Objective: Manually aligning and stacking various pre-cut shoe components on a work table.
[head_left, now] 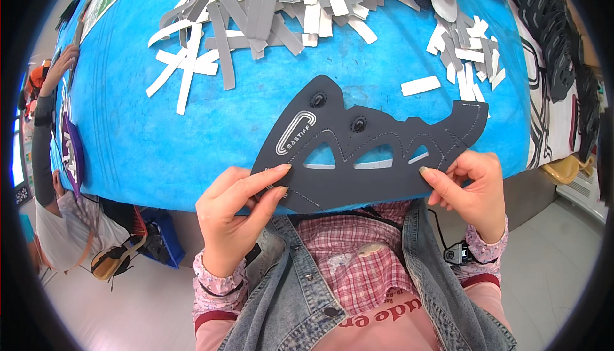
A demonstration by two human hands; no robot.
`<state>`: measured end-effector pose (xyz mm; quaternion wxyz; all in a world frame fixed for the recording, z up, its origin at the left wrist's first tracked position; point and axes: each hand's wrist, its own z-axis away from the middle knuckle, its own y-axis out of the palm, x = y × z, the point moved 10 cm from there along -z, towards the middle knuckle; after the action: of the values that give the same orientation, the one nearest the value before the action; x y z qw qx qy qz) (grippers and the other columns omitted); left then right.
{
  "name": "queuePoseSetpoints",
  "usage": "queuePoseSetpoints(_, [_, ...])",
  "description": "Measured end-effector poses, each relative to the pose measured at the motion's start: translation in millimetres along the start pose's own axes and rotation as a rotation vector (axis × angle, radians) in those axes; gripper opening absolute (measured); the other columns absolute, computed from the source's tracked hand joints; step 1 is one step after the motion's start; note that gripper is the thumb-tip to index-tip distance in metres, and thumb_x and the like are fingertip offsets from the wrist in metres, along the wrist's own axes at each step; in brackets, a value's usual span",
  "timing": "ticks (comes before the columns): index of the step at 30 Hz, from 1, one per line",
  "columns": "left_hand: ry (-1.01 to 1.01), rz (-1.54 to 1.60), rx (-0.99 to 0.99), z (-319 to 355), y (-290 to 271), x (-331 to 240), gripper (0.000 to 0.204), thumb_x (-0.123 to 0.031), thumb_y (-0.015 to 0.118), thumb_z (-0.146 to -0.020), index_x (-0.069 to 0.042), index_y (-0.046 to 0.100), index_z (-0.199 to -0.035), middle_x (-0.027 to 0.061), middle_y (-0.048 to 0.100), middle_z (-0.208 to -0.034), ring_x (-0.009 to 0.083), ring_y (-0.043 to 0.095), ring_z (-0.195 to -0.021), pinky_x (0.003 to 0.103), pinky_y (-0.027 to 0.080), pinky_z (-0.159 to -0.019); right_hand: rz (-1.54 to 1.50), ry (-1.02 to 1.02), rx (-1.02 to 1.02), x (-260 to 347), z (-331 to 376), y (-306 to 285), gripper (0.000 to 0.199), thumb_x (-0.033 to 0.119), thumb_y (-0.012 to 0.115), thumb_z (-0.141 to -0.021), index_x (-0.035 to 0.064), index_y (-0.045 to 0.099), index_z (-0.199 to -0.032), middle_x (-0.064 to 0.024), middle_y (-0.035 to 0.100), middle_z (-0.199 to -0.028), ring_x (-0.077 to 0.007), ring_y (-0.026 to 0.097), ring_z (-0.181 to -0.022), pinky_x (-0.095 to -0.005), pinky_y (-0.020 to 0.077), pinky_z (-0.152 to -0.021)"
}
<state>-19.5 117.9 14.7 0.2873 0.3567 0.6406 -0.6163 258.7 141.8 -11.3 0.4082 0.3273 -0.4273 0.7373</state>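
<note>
The dark grey panel (371, 184), with three cutouts and two eyelets, is at the near edge of the table (128, 127), right of that edge's middle; its lower margin meets or overlaps the edge, and contact with the tabletop cannot be confirmed. The left hand (233, 207) grasps the panel's lower left end between thumb and finger. The right hand (470, 188) grasps the lower right side, thumb on the upper face, other fingers partly hidden. Caution: if both grips loosen, the panel may slide off the near edge, since little of its lower margin appears supported. Unequal pull between the hands may buckle the narrow webs around the cutouts. Swinging the hooked right tip toward the far edge may disturb the small strip pile (467, 50), whose nearest pieces lie just beyond that tip. The loose white strip (421, 86) also lies close beyond the panel's upper margin. The large strip pile (256, 5) limits travel along the far edge. The widest margin for movement is leftward, where blue cover shows toward the left edge; a co-worker's hand (62, 63) rests at the far left corner.
</note>
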Motion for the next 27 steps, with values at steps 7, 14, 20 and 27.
queuePoseSetpoints(7, [-0.004, -0.013, 0.017, -1.6, 1.3, 0.6, 0.036, 0.004, 0.077, -0.07, -0.009, 0.074, -0.103, 0.0015, 0.058, -0.071, 0.0056, 0.046, -0.053, 0.02, 0.036, -0.046, 0.002, 0.013, 0.004, -2.0, -0.9, 0.2, 0.028, 0.01, 0.076, -0.082, -0.0006, 0.057, -0.064, -0.0064, 0.064, -0.054, -0.0061, 0.062, -0.048, -0.0162, 0.0382, -0.04])
queuePoseSetpoints(14, [-0.006, -0.021, 0.003, -0.7, 0.5, 0.6, 0.036, 0.004, 0.077, -0.07, -0.008, 0.074, -0.103, 0.0009, 0.058, -0.07, 0.0058, 0.046, -0.053, 0.02, 0.035, -0.046, 0.006, 0.007, -0.004, -1.1, -0.6, 0.1, 0.028, 0.01, 0.075, -0.082, -0.0005, 0.057, -0.064, -0.0062, 0.064, -0.054, -0.0056, 0.062, -0.048, -0.0157, 0.0383, -0.04])
queuePoseSetpoints(20, [-0.01, -0.015, 0.001, -1.2, 1.3, 0.2, 0.036, 0.005, 0.077, -0.069, -0.008, 0.074, -0.102, 0.0011, 0.058, -0.07, 0.0056, 0.045, -0.052, 0.021, 0.035, -0.046, 0.002, 0.001, -0.006, 0.0, -0.8, 0.5, 0.029, 0.009, 0.076, -0.082, -0.0007, 0.056, -0.063, -0.0064, 0.063, -0.054, -0.0066, 0.063, -0.049, -0.0154, 0.0398, -0.04])
queuePoseSetpoints(27, [-0.009, -0.03, 0.01, -2.0, 1.9, 0.3, 0.036, 0.005, 0.077, -0.069, -0.008, 0.074, -0.102, 0.0012, 0.058, -0.07, 0.0057, 0.045, -0.052, 0.021, 0.034, -0.045, 0.04, -0.014, -0.005, 0.6, -0.8, -0.2, 0.03, 0.008, 0.076, -0.081, -0.0005, 0.055, -0.062, -0.0064, 0.063, -0.054, -0.0073, 0.063, -0.049, -0.0161, 0.0405, -0.04])
